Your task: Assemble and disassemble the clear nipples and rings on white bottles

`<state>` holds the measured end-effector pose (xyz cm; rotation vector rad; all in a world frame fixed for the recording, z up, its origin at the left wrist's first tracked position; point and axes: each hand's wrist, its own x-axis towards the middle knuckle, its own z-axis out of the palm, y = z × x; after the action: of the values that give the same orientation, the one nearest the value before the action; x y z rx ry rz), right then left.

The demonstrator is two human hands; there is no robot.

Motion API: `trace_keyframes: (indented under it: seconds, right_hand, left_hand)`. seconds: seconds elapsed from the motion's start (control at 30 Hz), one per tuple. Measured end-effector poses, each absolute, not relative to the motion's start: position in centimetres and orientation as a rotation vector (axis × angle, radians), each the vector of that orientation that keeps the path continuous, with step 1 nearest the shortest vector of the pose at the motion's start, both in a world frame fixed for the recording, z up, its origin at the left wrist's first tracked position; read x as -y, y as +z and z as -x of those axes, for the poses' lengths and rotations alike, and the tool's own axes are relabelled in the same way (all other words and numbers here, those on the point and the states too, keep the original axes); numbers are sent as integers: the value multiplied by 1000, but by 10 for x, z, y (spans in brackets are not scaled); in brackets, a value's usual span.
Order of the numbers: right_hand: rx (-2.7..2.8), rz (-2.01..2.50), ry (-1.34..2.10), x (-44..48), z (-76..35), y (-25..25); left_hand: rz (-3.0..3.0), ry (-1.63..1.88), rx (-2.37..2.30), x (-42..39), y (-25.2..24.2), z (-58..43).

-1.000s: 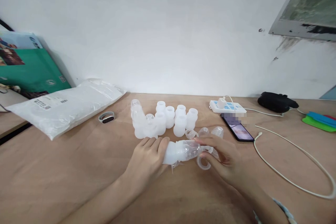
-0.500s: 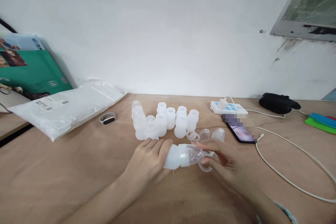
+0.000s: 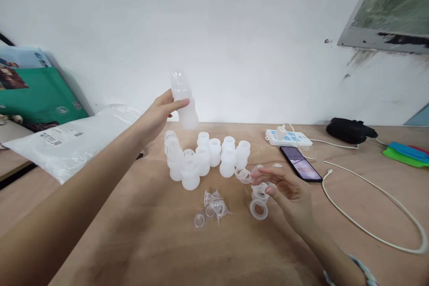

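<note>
My left hand [image 3: 167, 107] is closed around a small feeding bottle [image 3: 188, 114] of milky white plastic with a clear domed cap [image 3: 180, 81]. It holds the bottle up, slightly tilted, above the back of the table. Below stand several similar white bottles [image 3: 190, 174], some open at the neck and a few at the left with clear caps. My right hand [image 3: 284, 192] hovers with parted fingers over clear collar rings [image 3: 258, 209], partly hiding them and the clear caps behind. Between the hands lie several clear teats [image 3: 214, 205] in a loose pile.
On the wooden table [image 3: 161, 250], a white plastic parcel [image 3: 77, 138] lies at the left beside a green folder [image 3: 36, 89]. At the right are a phone [image 3: 300, 164], a power strip [image 3: 288, 137], a looped white cable [image 3: 378, 232] and a black case [image 3: 350, 131].
My left hand has lifted the capped bottle up and to the left, away from my right hand. My right hand has let go of the cap and stays over the rings.
</note>
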<state>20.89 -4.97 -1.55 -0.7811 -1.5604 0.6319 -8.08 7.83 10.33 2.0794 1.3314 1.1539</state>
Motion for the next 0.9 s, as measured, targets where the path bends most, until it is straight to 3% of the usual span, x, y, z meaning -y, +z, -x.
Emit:
trace_keyframes:
  seconds: [0.13, 0.4, 0.9]
  right_hand:
    - [1559, 797, 619, 49, -210, -16]
    - [1596, 844, 604, 48, -210, -17]
    - [1572, 937, 600, 46, -214, -18]
  left_hand:
    - [-2031, 982, -1358, -103, 97, 93]
    - [-2383, 313, -1787, -109, 90, 86]
    - [-2507, -58, -1689, -121, 78, 77]
